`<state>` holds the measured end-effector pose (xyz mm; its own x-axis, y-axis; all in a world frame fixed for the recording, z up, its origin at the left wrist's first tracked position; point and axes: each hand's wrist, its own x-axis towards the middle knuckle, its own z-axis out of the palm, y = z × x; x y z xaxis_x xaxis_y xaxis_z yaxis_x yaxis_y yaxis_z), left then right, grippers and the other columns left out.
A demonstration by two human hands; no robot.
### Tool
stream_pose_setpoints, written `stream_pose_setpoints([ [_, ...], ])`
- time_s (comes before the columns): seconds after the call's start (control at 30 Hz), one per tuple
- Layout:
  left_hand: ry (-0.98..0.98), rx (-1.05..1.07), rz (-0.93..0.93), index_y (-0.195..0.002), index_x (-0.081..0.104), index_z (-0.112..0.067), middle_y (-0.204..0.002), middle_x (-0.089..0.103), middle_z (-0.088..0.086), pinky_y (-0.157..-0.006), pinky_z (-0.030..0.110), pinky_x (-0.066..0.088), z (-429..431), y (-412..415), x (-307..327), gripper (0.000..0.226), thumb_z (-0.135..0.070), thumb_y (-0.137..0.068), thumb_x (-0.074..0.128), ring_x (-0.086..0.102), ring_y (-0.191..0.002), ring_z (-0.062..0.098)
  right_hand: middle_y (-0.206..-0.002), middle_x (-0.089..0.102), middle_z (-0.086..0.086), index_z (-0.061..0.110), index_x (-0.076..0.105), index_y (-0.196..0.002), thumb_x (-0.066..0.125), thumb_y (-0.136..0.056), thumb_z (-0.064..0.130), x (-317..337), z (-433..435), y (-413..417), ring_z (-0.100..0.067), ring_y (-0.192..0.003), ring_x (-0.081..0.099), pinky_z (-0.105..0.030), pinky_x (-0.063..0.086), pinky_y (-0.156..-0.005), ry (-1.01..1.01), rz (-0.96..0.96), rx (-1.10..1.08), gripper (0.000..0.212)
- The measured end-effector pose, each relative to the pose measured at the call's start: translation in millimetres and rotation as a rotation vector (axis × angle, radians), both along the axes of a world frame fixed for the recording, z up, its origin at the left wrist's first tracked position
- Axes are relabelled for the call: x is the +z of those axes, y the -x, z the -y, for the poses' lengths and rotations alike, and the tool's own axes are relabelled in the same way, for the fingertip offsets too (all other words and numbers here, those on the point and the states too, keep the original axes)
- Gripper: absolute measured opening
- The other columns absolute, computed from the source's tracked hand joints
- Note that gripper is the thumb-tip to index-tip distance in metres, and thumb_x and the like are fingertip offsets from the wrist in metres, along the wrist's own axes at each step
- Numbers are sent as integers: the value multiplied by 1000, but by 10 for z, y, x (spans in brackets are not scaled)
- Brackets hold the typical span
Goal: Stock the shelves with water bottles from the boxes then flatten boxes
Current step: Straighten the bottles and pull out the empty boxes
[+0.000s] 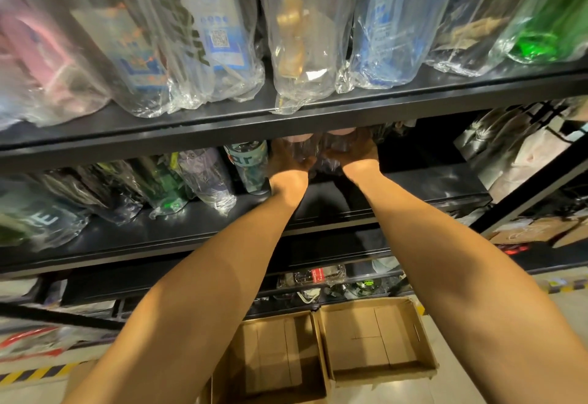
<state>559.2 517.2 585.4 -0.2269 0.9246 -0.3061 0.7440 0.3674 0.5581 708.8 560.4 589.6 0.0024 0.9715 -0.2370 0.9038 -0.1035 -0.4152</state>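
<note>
**Two bottles held at the middle shelf, two empty boxes below**

Both arms reach forward to the middle shelf (pixel 413 187). The left hand (pixel 288 160) has its fingers curled round the left bottle (pixel 304 149), and the right hand (pixel 358 152) grips the right bottle (pixel 334 146) in the same way. The two bottles are side by side, just under the front edge of the upper shelf (pixel 350 110), which hides their tops in part. Each is clear and dark inside, with a pale pink part at the top – finer detail I cannot tell.

Counted: two bottles in the hands, one in each. On the middle shelf, left of the hands, there are five more wrapped bottles (pixel 165 190), and the nearest of them (pixel 248 165) stands just beside the left hand. On the upper shelf there is a row of about seven bottles in clear plastic bags (pixel 302 47) – the blur makes the number uncertain. Their colours differ: pink, blue, gold, green.

On the floor stand two cardboard boxes, the left box (pixel 273 356) and the right box (pixel 375 336), touching each other, both open with nothing inside.
</note>
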Motion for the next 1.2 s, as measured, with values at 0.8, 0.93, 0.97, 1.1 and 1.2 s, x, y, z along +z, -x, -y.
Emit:
stream_pose_setpoints([
  [0.8,-163,-144,-121,-125,51,-3,-119,61,17,-80,44,48,829,234,335,39,-36,-103,55,61,-108,40,-113,65,-10,8,61,-117,75,-91,52,385,879,-65,-33,-106,65,-45,56,-82,-186,-31,-207,52],
  [0.93,-285,-315,-401,-122,56,-10,-117,61,12,-76,42,43,1080,477,514,34,-38,-103,51,60,-107,36,-126,62,-13,9,54,-129,73,-94,47,460,1157,55,-35,-116,61,-50,56,-90,-259,84,-151,55],
  [0.97,-310,-339,-458,-120,56,-11,-116,61,11,-77,43,42,1150,557,557,32,-38,-103,51,60,-107,35,-125,62,-13,10,53,-129,72,-94,47,468,1233,97,-35,-115,61,-51,55,-90,-284,137,-116,54],
  [1.1,-373,-381,-679,-117,59,-14,-110,64,9,-75,41,40,1415,950,624,32,-40,-102,50,63,-102,32,-115,67,-11,13,59,-126,69,-93,52,454,1535,354,-33,-105,65,-46,54,-85,-422,330,30,52],
  [1.2,-388,-361,-738,-118,61,-15,-108,66,8,-74,40,43,1610,1300,613,33,-42,-100,51,65,-100,32,-107,69,-9,14,63,-119,68,-92,54,439,1709,658,-32,-98,67,-44,52,-82,-493,392,131,49],
])
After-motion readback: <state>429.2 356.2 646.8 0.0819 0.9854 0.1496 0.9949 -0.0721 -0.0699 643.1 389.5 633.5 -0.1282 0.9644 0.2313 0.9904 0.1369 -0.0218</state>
